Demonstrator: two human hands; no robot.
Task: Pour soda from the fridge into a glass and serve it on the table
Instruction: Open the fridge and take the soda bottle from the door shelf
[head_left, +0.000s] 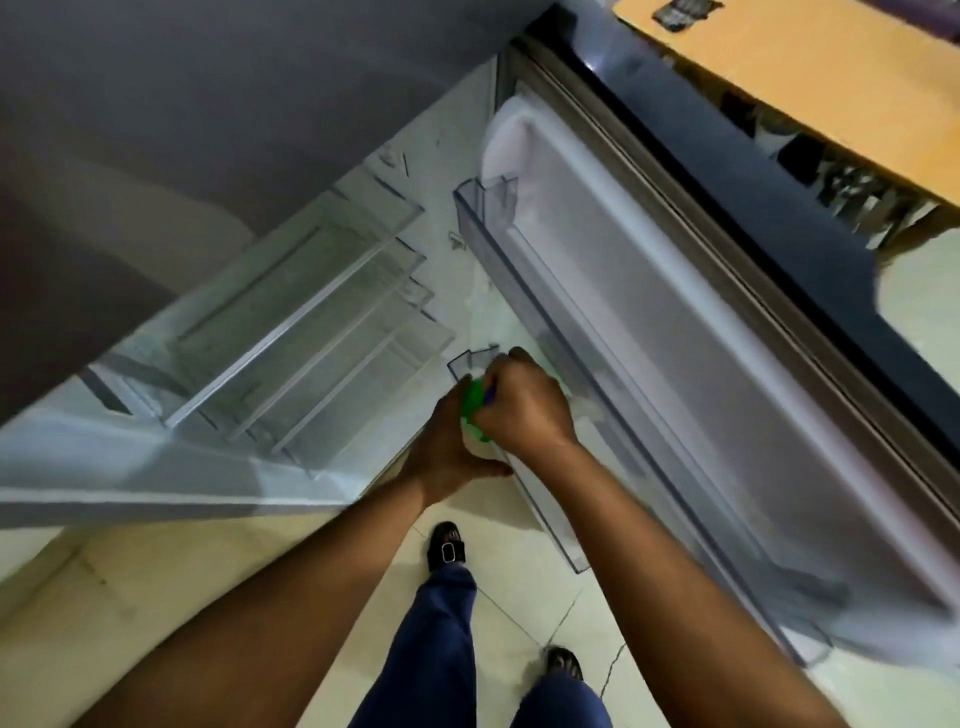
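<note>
Fridge door (675, 338) stands wide open so you can reach its lower shelf (545, 514), where your left hand (447, 447) and right hand (524, 405), both grips clenched, hold the green soda bottle (474, 402) for lifting out.

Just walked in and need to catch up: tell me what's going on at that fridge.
A person stands at the open fridge, both hands on a green bottle at the lower door shelf. The left hand wraps its side; the right hand covers its top. The inner glass shelves look bare. No glass is in view, so nothing is poured yet.
</note>
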